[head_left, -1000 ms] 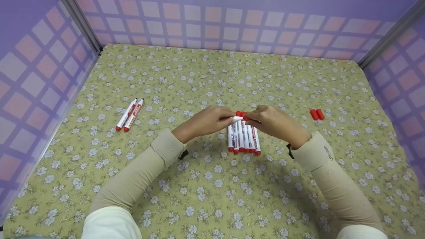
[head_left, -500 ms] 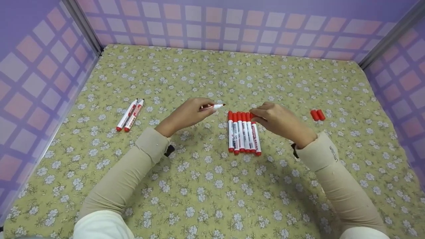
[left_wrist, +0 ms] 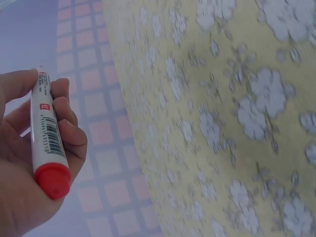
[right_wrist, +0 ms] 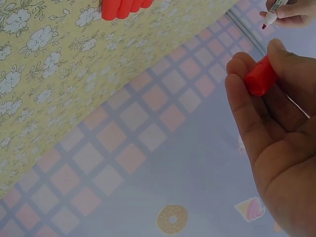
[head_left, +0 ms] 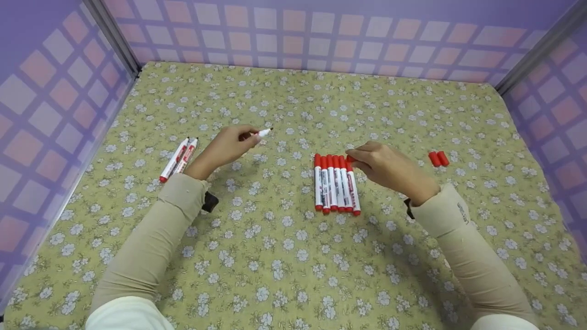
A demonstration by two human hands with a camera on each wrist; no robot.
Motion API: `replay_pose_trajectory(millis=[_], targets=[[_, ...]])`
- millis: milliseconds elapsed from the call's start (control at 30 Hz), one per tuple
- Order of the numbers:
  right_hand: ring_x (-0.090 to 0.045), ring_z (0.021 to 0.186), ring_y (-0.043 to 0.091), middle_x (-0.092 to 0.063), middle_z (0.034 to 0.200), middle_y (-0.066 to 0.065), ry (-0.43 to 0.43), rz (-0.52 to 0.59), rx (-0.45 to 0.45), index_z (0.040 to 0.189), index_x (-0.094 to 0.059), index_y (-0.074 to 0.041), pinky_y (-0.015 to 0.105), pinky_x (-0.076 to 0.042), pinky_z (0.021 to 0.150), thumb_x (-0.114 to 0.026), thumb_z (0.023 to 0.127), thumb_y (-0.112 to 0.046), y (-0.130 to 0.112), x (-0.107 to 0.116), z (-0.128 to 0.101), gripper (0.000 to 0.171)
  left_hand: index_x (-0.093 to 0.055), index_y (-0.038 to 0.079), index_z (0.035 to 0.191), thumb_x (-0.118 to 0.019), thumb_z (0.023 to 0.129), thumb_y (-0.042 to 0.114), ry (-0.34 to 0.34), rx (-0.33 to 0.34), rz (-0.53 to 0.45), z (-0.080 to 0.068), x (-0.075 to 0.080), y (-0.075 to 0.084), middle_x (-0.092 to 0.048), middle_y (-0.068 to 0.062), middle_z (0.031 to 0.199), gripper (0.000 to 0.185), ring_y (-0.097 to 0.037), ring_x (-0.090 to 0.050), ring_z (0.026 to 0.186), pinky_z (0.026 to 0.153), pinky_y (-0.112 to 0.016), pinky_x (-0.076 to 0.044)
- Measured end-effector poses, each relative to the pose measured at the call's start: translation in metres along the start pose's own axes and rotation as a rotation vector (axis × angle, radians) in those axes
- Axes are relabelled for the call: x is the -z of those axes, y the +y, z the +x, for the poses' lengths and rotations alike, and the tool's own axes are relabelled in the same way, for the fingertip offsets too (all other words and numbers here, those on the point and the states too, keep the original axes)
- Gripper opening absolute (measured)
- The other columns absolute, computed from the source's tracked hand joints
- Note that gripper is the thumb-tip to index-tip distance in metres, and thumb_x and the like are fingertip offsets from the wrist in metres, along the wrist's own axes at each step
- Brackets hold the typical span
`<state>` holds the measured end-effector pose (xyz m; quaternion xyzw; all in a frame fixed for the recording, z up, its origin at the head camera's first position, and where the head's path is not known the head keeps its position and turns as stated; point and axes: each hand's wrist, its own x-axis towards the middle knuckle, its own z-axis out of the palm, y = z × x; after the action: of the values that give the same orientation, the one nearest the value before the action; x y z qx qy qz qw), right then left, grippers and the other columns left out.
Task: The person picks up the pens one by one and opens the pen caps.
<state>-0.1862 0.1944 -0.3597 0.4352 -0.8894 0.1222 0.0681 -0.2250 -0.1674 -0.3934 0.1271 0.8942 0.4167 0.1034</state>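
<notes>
Tabletop point(head_left: 293, 275) under a yellow-green cloth printed with small white flowers, walled on three sides by purple panels point(head_left: 321, 32) with a pink-and-white check. Row of six capped markers point(head_left: 336, 184) at the middle, lying side by side and touching, long axes running away from the person, red caps at the far end, red butt ends at the near end. Pair of uncapped markers point(head_left: 179, 158) at the left, lying together, tilted, red butt ends toward the near left, tips toward the far right. Two loose red caps point(head_left: 438, 158) at the right, side by side, well apart from the row.

Left hand point(head_left: 228, 145) raised above the cloth between the pair and the row, fingers curled round an uncapped marker point(head_left: 259, 134); long axis nearly level, tip pointing right and slightly away, clear of the fingers; in the left wrist view, same marker point(left_wrist: 47, 136) gripped between thumb and fingers, red butt end toward the camera, barcode on the white barrel facing out. Right hand point(head_left: 383, 164) held just over the far right end of the row, fingertips pinched on a red cap point(right_wrist: 260, 76); in the right wrist view, cap clamped between thumb and fingers, long axis across the fingertips; in the head view only a speck of red at the fingertips. Nothing lying between the two hands except bare cloth and the row.
</notes>
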Motion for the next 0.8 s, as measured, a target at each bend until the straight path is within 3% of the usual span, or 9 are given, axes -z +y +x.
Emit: replay_pose_trajectory(millis=[167,467,600,800], targets=[[-0.07,0.083,0.024,-0.072,0.096,0.016,0.001,-0.005,0.018,0.113,-0.068,0.004,0.032,-0.058,0.07,-0.065,0.089,-0.001,0.001,-0.002,0.0,0.025,-0.05,0.011,0.14,-0.048,0.101,0.034,0.02,0.075,-0.005,-0.003,0.018,-0.014,-0.058,-0.015,0.119,0.045,-0.031,-0.055,0.102,0.076,-0.037,-0.043],[-0.07,0.086,0.024,-0.072,0.1,0.017,-0.025,0.026,0.002,0.115,-0.068,0.004,0.032,-0.058,0.071,-0.065,0.089,0.001,0.002,-0.003,0.0,0.026,-0.046,0.015,0.144,-0.046,0.101,0.034,0.071,0.192,-0.096,-0.012,0.045,-0.037,-0.051,-0.016,0.125,0.047,-0.025,-0.048,0.097,0.074,-0.037,-0.04],[-0.07,0.085,0.023,-0.072,0.1,0.017,-0.035,0.042,0.004,0.116,-0.067,0.004,0.031,-0.058,0.071,-0.065,0.089,0.001,0.002,-0.003,-0.001,0.028,-0.043,0.015,0.146,-0.044,0.101,0.036,0.077,0.228,-0.075,-0.015,0.053,-0.046,-0.05,-0.017,0.13,0.049,-0.027,-0.047,0.102,0.075,-0.039,-0.039],[-0.07,0.084,0.021,-0.072,0.099,0.016,-0.04,0.052,0.01,0.116,-0.067,0.004,0.031,-0.058,0.07,-0.064,0.089,0.0,0.002,-0.004,0.0,0.027,-0.041,0.013,0.147,-0.043,0.101,0.033,0.093,0.255,-0.065,-0.022,0.065,-0.057,-0.049,-0.018,0.131,0.05,-0.013,-0.042,0.07,0.059,-0.032,-0.038]])
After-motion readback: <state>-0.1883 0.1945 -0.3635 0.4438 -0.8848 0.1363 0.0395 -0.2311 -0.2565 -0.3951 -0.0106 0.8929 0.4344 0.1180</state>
